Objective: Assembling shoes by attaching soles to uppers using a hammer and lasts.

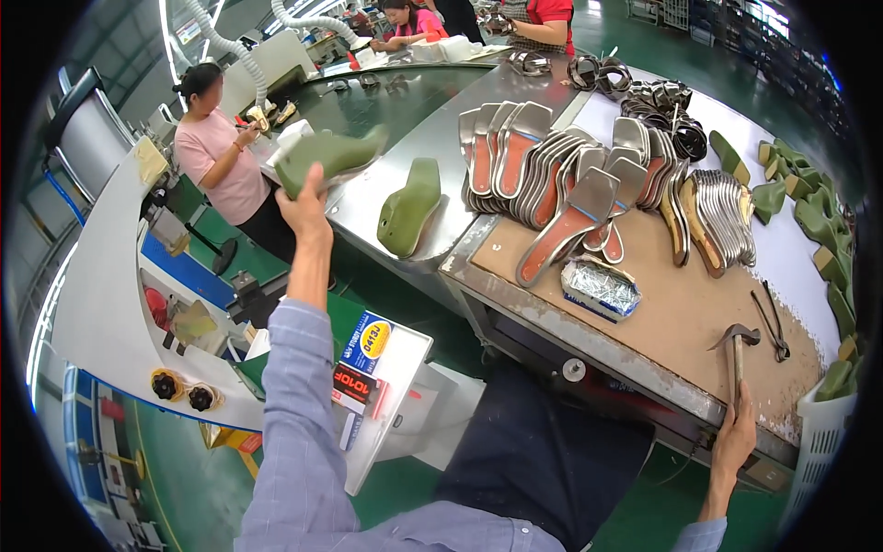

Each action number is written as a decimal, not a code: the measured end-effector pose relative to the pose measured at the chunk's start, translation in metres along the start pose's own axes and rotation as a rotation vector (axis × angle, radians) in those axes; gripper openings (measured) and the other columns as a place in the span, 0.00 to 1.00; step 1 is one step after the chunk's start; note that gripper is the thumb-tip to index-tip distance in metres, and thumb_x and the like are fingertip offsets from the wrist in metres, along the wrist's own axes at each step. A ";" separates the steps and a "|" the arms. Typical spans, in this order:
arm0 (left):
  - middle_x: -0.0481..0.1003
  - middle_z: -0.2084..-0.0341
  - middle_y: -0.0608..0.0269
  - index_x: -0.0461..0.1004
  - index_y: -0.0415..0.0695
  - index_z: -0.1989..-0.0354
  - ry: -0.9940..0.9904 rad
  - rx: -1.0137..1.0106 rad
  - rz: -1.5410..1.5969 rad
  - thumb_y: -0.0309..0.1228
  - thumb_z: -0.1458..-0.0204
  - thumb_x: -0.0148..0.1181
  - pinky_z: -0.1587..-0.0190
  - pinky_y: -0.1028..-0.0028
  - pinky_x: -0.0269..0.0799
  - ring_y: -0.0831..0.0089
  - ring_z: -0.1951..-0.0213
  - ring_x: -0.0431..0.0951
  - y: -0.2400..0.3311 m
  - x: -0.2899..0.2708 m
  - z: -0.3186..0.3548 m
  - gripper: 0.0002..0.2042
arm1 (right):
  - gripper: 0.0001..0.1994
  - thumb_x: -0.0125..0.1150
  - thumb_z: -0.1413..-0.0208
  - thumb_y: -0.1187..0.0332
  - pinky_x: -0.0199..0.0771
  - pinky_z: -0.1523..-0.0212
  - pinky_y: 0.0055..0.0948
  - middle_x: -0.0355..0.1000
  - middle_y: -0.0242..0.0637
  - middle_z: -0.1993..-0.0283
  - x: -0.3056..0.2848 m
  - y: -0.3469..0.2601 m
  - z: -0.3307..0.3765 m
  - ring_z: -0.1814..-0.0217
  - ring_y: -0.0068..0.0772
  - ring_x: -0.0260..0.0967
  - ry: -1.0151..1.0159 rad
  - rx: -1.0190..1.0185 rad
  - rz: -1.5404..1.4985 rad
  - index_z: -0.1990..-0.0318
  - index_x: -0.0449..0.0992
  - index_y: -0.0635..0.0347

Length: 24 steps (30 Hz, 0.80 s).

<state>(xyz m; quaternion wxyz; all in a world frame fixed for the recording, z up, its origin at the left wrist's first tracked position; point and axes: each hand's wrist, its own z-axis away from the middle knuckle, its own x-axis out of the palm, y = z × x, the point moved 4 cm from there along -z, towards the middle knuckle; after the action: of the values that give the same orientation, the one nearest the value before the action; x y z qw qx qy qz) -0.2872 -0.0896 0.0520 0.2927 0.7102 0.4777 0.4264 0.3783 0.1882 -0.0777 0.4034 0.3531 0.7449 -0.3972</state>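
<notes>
My left hand (307, 210) reaches out to the left with its fingers round a green shoe last (333, 158), slightly blurred and held above the metal conveyor. A second green shoe last (410, 207) lies on the shiny conveyor surface (354, 207) beside it. At the right, my right hand (736, 434) grips the wooden handle of a hammer (737, 342), whose head is over the worn brown workbench (681, 317). Near the hammer lies a pair of dark pincers (775, 322). An opened box of small metal nails (602, 289) sits at the bench's front edge.
Stacked insoles (543, 170), silver and reddish, cover the bench's far side. More green lasts (819, 221) line its right edge, above a white plastic basket (814, 451). A machine with a red display (357, 386) stands below my left arm. A person (221, 152) works across the conveyor.
</notes>
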 end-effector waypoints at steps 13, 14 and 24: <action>0.68 0.51 0.38 0.70 0.37 0.53 -0.240 0.270 -1.121 0.51 0.58 0.67 0.47 0.59 0.65 0.48 0.47 0.68 -0.070 0.009 0.100 0.32 | 0.21 0.50 0.40 0.75 0.68 0.53 0.38 0.70 0.46 0.50 0.010 -0.009 -0.019 0.51 0.50 0.68 -0.076 -0.038 0.105 0.39 0.65 0.54; 0.68 0.51 0.38 0.70 0.37 0.53 -0.244 0.258 -1.126 0.51 0.58 0.67 0.47 0.59 0.65 0.48 0.47 0.68 -0.073 0.010 0.099 0.32 | 0.21 0.50 0.40 0.75 0.68 0.53 0.38 0.70 0.46 0.50 0.008 -0.010 -0.018 0.51 0.50 0.68 -0.088 -0.040 0.112 0.39 0.65 0.54; 0.71 0.59 0.39 0.74 0.34 0.62 -0.061 0.357 -1.575 0.53 0.62 0.67 0.52 0.57 0.67 0.45 0.55 0.70 -0.168 -0.070 -0.111 0.31 | 0.19 0.48 0.39 0.74 0.67 0.49 0.39 0.69 0.47 0.46 0.011 -0.018 -0.020 0.48 0.52 0.68 -0.154 0.038 0.228 0.40 0.66 0.55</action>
<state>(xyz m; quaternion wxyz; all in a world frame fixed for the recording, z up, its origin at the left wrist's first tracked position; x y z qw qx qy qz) -0.4702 -0.0913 -0.0575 0.4022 0.2124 0.8906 -0.0075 0.3519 0.1994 -0.0743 0.4951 0.4114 0.6590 -0.3890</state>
